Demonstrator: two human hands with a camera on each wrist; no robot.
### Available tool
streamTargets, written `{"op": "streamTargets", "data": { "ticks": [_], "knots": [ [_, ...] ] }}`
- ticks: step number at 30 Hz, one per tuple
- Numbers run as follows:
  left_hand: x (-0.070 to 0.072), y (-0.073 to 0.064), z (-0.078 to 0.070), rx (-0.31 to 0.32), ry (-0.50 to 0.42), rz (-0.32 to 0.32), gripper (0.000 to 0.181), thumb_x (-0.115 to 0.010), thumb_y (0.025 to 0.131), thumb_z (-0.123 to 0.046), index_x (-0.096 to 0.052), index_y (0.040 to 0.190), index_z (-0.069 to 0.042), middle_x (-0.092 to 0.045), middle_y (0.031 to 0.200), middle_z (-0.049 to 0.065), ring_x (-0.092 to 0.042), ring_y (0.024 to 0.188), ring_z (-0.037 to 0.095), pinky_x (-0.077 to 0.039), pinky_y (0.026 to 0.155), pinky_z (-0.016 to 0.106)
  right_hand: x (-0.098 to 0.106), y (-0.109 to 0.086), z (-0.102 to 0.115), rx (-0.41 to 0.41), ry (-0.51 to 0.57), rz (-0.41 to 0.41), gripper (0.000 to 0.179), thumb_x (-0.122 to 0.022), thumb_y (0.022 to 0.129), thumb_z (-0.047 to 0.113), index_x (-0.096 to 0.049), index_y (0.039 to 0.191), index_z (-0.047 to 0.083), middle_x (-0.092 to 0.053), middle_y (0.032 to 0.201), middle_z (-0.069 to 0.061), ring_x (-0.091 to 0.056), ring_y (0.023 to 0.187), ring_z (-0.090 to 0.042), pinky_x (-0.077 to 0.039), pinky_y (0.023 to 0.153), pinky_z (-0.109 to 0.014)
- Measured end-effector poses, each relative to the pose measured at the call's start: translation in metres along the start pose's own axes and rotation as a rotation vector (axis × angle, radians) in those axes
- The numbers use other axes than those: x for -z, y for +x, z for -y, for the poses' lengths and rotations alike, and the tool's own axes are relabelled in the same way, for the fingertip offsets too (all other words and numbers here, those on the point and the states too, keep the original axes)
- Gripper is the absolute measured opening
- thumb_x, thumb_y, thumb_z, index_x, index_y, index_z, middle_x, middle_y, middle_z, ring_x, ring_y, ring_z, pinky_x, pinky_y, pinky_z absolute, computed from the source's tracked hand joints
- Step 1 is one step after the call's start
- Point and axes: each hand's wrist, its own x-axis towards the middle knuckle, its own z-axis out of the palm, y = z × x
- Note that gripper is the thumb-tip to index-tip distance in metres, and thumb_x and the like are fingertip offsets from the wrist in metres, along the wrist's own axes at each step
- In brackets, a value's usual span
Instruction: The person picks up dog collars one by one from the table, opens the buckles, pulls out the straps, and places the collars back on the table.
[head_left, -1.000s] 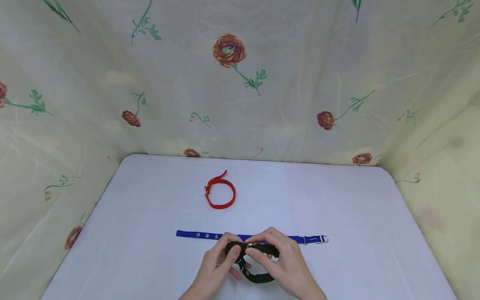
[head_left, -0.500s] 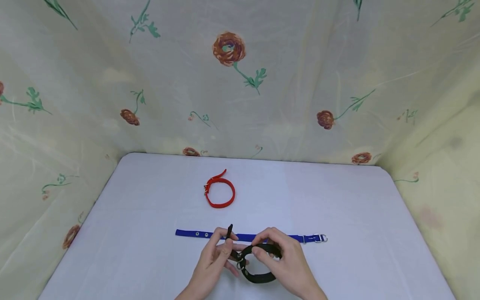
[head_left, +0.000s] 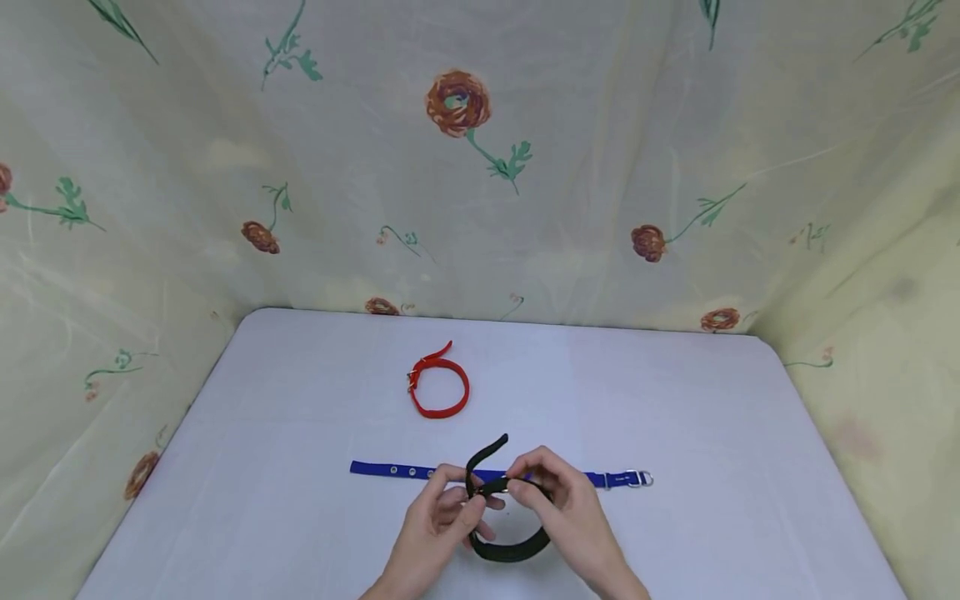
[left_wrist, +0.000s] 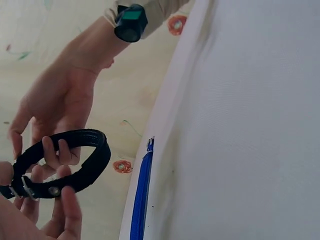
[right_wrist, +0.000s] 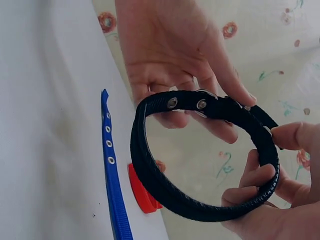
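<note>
A black collar [head_left: 510,552] is fastened into a loop between my two hands. My left hand [head_left: 423,533] holds it at the left by the metal buckle, thumb in front and fingers behind. With thumb and fingertips my right hand [head_left: 570,521] pinches the strap on the loop's upper right. The collar's loose end [head_left: 484,454] curves up above the left fingers. In the right wrist view metal-rimmed eyelets [right_wrist: 172,103] show beside the buckle, and right fingers reach inside the loop. The left wrist view shows an eyelet [left_wrist: 54,191] near the left fingertips.
Behind the hands a blue collar [head_left: 375,468] lies stretched out flat, its metal buckle and ring [head_left: 641,478] at the right end. Farther back rests a red collar [head_left: 442,412], buckled into a loop. Floral cloth [head_left: 555,250] surrounds the white table [head_left: 675,400] at back and sides.
The black collar's loose end, at first down among the fingers, has come up and now points up and right. The loop has turned in my hands. The red and blue collars have stayed put.
</note>
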Motion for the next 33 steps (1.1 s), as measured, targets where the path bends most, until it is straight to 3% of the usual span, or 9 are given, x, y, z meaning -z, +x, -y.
{"op": "streamTargets", "data": {
  "ticks": [4,9,14,19,23,33],
  "knots": [
    [-0.001,0.000,-0.002,-0.035,0.034,-0.098,0.031,-0.068,0.107,-0.029,-0.059,0.126,-0.005,-0.082,0.118,0.017,-0.071,0.079,0.010,-0.054,0.080,0.024,-0.004,-0.001,0.003,0.001,0.012,-0.002,0.017,-0.074,0.102,0.019,-0.068,0.113,0.006,-0.067,0.097,-0.002,-0.066,0.089,-0.010,-0.055,0.086,-0.022],
    [-0.001,-0.001,-0.007,-0.047,0.041,-0.166,0.027,-0.076,0.101,-0.023,-0.067,0.118,-0.004,-0.084,0.109,0.016,-0.062,0.076,0.009,-0.054,0.072,0.021,-0.007,-0.002,0.002,0.122,-0.164,-0.023,0.009,-0.076,0.102,0.027,-0.073,0.107,0.021,-0.071,0.102,0.007,-0.067,0.097,-0.007,-0.051,0.091,-0.024],
    [-0.003,-0.004,-0.010,-0.073,0.127,-0.159,0.027,-0.079,0.099,-0.027,-0.072,0.118,-0.009,-0.085,0.108,0.010,-0.064,0.080,0.005,-0.051,0.076,0.021,-0.011,-0.003,0.005,0.111,-0.224,-0.019,0.006,-0.076,0.101,0.033,-0.076,0.101,0.027,-0.065,0.091,0.010,-0.060,0.092,-0.007,-0.045,0.085,-0.027],
    [-0.005,-0.008,-0.008,-0.186,0.253,-0.121,0.022,-0.081,0.098,-0.027,-0.074,0.113,-0.013,-0.085,0.107,0.005,-0.071,0.088,0.001,-0.056,0.081,0.019,-0.017,-0.002,0.007,0.105,-0.220,0.023,0.025,-0.072,0.104,0.035,-0.066,0.085,0.020,-0.052,0.075,0.009,-0.052,0.078,-0.005,-0.039,0.071,-0.024],
    [-0.004,-0.009,-0.007,-0.256,0.311,-0.102,0.021,-0.081,0.098,-0.028,-0.073,0.111,-0.014,-0.084,0.107,0.005,-0.075,0.092,0.001,-0.061,0.082,0.018,-0.019,-0.002,0.007,0.121,-0.231,0.029,0.029,-0.071,0.105,0.035,-0.063,0.080,0.020,-0.049,0.070,0.009,-0.048,0.071,-0.003,-0.034,0.064,-0.021],
    [-0.007,-0.009,-0.005,-0.299,0.367,-0.121,0.023,-0.084,0.094,-0.032,-0.073,0.105,-0.016,-0.084,0.102,0.005,-0.077,0.084,0.001,-0.062,0.076,0.020,-0.016,-0.002,0.009,0.057,-0.270,0.051,0.028,-0.070,0.105,0.037,-0.070,0.084,0.019,-0.053,0.071,0.009,-0.050,0.074,-0.004,-0.037,0.064,-0.020]
  ]
}}
